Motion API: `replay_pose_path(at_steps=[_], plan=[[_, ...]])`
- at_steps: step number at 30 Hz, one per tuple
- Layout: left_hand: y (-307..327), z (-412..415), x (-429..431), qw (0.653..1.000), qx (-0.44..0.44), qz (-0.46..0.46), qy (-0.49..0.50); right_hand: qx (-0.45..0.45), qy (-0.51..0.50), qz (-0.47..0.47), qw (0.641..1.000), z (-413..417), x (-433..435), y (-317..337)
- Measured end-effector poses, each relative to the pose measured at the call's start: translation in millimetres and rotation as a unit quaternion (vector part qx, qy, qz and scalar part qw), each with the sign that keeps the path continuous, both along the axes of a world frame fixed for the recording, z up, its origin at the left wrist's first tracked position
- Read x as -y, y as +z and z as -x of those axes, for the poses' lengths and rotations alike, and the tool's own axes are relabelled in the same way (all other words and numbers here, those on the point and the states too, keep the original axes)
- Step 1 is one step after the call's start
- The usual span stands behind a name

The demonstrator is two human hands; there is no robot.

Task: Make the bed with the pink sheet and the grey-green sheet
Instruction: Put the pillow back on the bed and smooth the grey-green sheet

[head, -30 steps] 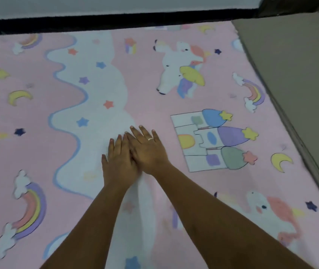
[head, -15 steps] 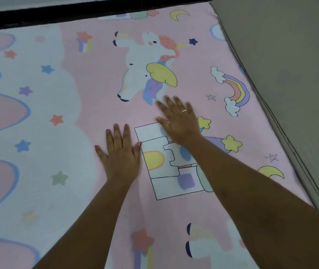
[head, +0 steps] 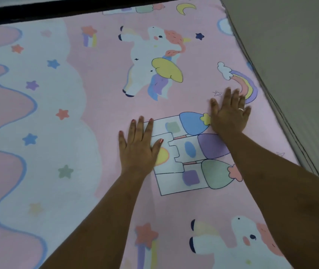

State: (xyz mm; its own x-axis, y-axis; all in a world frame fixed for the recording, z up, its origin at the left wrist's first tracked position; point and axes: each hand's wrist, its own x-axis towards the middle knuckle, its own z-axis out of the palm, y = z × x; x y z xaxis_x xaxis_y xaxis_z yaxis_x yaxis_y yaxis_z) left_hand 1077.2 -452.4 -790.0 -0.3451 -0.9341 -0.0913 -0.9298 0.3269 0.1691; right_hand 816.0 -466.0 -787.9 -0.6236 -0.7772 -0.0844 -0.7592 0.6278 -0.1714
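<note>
The pink sheet (head: pixel 106 78), printed with unicorns, rainbows, stars and a castle, lies flat over the bed and fills most of the head view. My left hand (head: pixel 138 145) presses flat on it, fingers straight, at the castle's left edge. My right hand (head: pixel 229 113) lies flat further right and farther away, by the rainbow, a ring on one finger. A grey-green surface (head: pixel 294 61) borders the pink sheet along its right edge.
A dark strip (head: pixel 38 13) runs along the far edge of the bed, with a pale wall behind it. A seam line (head: pixel 283 121) marks where the pink sheet meets the grey-green surface on the right.
Both hands started together on the white wavy band. They have slid rightward across the sheet and apart, the right hand going farther toward the right edge.
</note>
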Motion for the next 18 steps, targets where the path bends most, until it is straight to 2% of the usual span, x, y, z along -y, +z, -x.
replay_pose_path(at_steps=[3, 7, 13, 18], plan=[[-1, -33, -2, 0.999, -0.010, 0.003, 0.034, -0.018, 0.087, 0.005, 0.996, -44, 10, -2], [-1, -89, -19, 0.998, 0.001, 0.010, 0.060, -0.009, 0.231, 0.010, 0.973, -123, 14, -4], [3, -168, -73, 0.997, -0.003, 0.008, 0.081, 0.012, 0.428, 0.018, 0.903, -246, -31, -3], [8, -221, -133, 0.993, -0.006, -0.004, 0.118, 0.022, 0.518, 0.024, 0.854, -319, -109, -5]])
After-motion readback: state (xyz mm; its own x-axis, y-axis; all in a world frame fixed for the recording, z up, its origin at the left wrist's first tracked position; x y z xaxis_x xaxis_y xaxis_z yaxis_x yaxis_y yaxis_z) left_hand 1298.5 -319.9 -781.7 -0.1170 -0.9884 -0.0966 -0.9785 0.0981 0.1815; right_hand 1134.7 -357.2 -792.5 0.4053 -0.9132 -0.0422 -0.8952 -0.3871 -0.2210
